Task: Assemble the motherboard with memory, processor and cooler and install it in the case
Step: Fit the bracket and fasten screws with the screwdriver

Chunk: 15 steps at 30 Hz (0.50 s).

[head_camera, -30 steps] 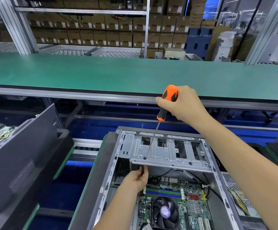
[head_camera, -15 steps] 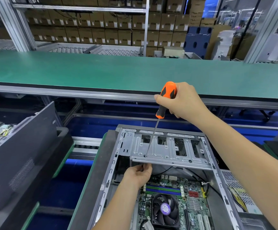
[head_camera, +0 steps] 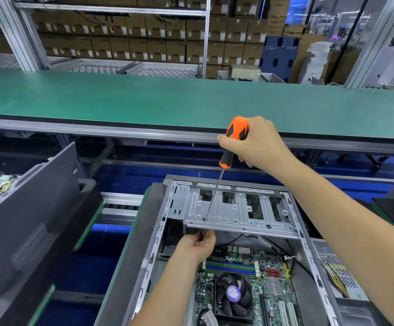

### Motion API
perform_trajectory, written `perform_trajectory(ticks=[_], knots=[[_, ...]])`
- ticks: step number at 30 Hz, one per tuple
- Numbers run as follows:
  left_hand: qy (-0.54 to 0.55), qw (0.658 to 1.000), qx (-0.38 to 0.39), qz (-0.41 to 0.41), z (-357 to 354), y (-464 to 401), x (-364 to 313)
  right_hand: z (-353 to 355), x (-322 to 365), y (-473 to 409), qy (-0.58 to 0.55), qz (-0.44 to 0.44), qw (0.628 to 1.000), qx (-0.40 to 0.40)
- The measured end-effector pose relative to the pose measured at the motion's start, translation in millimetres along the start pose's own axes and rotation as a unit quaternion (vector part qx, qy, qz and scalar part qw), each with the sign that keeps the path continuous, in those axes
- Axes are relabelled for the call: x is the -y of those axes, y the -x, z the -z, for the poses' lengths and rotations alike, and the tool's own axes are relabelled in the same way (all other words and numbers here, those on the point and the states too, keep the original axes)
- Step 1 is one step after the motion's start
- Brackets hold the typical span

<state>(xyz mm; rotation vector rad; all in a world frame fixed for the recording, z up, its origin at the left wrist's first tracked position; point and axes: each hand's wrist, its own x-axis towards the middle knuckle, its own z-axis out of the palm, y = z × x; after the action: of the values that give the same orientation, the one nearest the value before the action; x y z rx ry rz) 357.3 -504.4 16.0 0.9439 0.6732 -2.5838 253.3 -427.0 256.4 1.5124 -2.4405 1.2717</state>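
An open grey computer case [head_camera: 154, 236] lies in front of me with the motherboard [head_camera: 273, 292] inside it, carrying memory sticks [head_camera: 228, 267] and a black cooler fan [head_camera: 233, 296]. A silver drive bracket [head_camera: 238, 212] spans the case's far end. My right hand [head_camera: 254, 144] grips an orange and black screwdriver [head_camera: 233, 140], its tip set in a hole at the bracket's left front. My left hand [head_camera: 197, 247] is just under the bracket's front edge, fingers curled and pinching something small that I cannot make out.
A long green bench [head_camera: 167, 100] runs across behind the case. A dark case panel [head_camera: 29, 208] leans at the left. Another unit with yellow cables [head_camera: 334, 274] sits at the right. Cardboard boxes [head_camera: 144, 31] fill the shelves at the back.
The screwdriver stays on the same bracket hole with my right hand on its handle. My left hand has shifted slightly under the bracket's edge.
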Motion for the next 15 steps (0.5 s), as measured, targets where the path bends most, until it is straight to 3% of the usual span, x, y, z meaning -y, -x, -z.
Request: perform_trajectory(ticks=[8,12,14,15], knots=[[-0.064,0.998,0.021,0.0,0.8,9.7,0.9,-0.1,0.0,1.3,0.015,0.015,1.0,-0.002],[-0.149,0.988,-0.03,-0.038,5.7,38.3,-2.1,-3.8,-0.7,-0.6,0.017,0.024,1.0,0.007],[-0.296,0.951,-0.049,-0.077,14.2,49.1,-5.1,-8.3,-1.2,-1.2,0.018,0.029,0.999,0.012],[-0.427,0.896,-0.074,-0.098,17.9,53.5,-6.8,-11.6,-1.8,-1.4,0.02,0.032,0.999,0.016]])
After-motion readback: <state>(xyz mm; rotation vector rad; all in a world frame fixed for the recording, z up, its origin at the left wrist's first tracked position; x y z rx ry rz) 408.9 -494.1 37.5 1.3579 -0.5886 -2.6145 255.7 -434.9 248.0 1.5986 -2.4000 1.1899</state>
